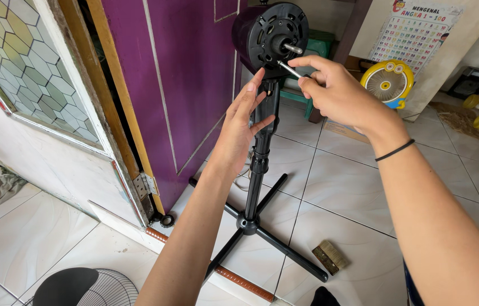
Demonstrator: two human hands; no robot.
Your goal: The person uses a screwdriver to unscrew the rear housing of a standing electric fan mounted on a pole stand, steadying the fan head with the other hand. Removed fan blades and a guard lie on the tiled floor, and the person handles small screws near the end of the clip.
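Note:
A black stand fan stripped of its blades and grille stands on the tiled floor, its motor housing (pixel 270 35) with a bare metal shaft facing me. My right hand (pixel 336 93) grips a thin metal screwdriver (pixel 290 69) whose tip meets the lower front of the motor housing. My left hand (pixel 243 126) is held flat and open beside the fan's black pole (pixel 261 153), fingers apart and pointing up, holding nothing. The cross-shaped base (pixel 249 223) rests on the tiles below.
A purple door (pixel 183 85) stands open at the left behind the fan. A fan grille (pixel 89 289) lies at the bottom left. A small brush (pixel 330 256) lies by the base. A small yellow fan (pixel 387 83), green stool and toy stand at the back.

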